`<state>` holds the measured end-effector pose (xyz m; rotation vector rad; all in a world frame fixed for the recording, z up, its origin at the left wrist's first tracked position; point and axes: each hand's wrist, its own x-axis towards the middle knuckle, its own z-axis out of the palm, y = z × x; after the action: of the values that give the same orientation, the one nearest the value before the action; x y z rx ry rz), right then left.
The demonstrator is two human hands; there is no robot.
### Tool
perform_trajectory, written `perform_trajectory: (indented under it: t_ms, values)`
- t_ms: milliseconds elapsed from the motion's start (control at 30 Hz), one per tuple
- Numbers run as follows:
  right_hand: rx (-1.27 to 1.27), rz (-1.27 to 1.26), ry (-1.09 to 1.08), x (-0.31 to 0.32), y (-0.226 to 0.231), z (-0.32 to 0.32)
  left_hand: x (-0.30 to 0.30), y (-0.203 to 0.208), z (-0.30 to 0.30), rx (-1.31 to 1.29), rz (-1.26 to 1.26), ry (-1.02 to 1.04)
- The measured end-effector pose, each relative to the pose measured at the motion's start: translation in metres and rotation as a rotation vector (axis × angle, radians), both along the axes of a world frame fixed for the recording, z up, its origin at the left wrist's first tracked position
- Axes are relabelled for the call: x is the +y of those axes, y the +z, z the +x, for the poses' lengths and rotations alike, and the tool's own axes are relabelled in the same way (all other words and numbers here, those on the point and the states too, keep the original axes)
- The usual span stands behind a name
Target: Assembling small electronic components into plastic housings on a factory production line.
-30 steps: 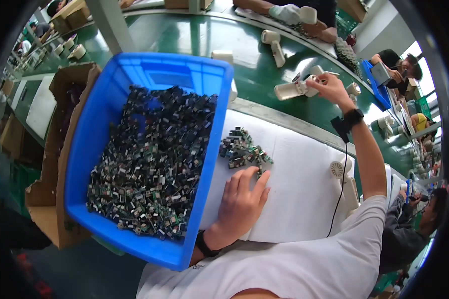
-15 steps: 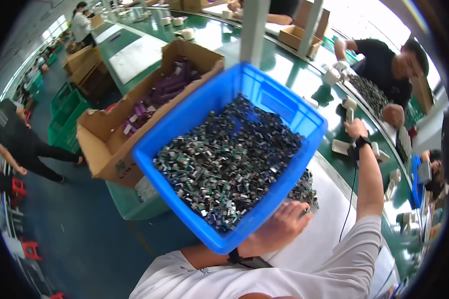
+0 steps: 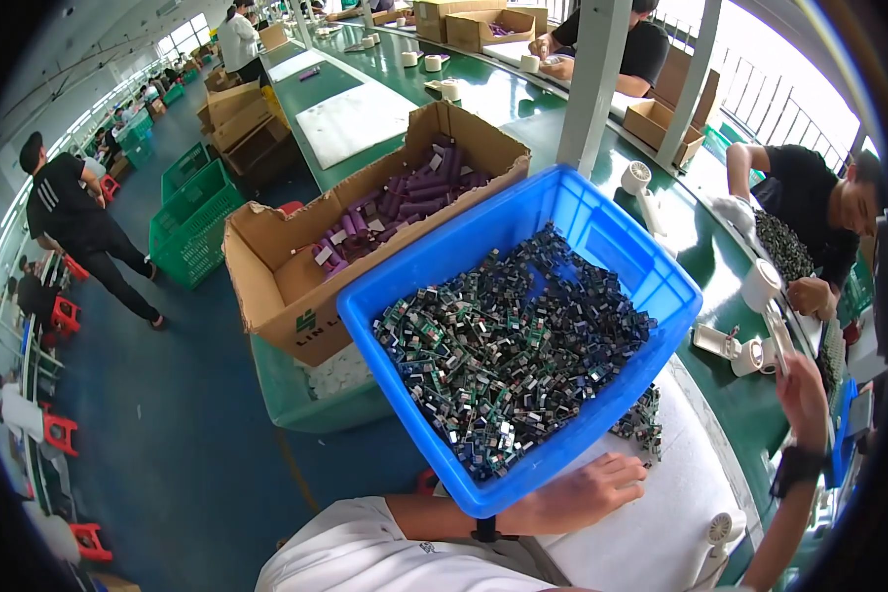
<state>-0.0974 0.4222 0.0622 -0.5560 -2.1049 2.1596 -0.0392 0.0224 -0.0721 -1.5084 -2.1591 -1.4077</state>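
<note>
A blue plastic bin [image 3: 523, 493] full of small circuit boards [image 3: 503, 355] with metal connectors stands tilted in front of me. Beside its near right side, my left hand [image 3: 592, 490] rests on a white sheet [image 3: 681, 483], fingers stretched out, next to a small pile of the same boards [image 3: 643, 424]. Over the green bench at the right, my right hand [image 3: 805, 393] is closed around the handle of a white handheld fan [image 3: 763, 286]. An opened fan casing [image 3: 717, 342] lies nearby. Another white fan [image 3: 725, 528] lies near the sheet's lower right.
A cardboard box [image 3: 266, 286] of purple cylindrical cells [image 3: 424, 187] stands left of the bin, above a green crate [image 3: 296, 395]. White posts [image 3: 597, 89] rise behind. Across the bench a co-worker [image 3: 809, 187] handles a pile of boards; another person [image 3: 79, 217] walks at left.
My view has turned, shifting the bin rightward and down in the picture. My right hand has moved right and nearer with the fan. My left hand stays beside the bin, its fingers lower on the sheet.
</note>
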Motion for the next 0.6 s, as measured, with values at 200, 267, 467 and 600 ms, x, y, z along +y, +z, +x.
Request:
perform_trajectory:
  t_ms: [200,267,467,600]
  values:
    - [-0.154,0.065,-0.276,-0.092,0.010,0.221,0.001,-0.002,0.001,-0.099,0.065,-0.142]
    - [-0.224,0.074,-0.326,-0.126,0.009,0.256,-0.005,0.002,0.003,-0.157,0.028,-0.177]
    - [-0.422,-0.052,-0.357,-0.228,-0.011,0.312,-0.006,0.020,-0.018,-0.385,0.077,-0.210]
    - [-0.458,-0.312,-0.558,-0.282,-0.046,0.303,0.006,0.024,-0.009,-0.100,-0.053,-0.406]
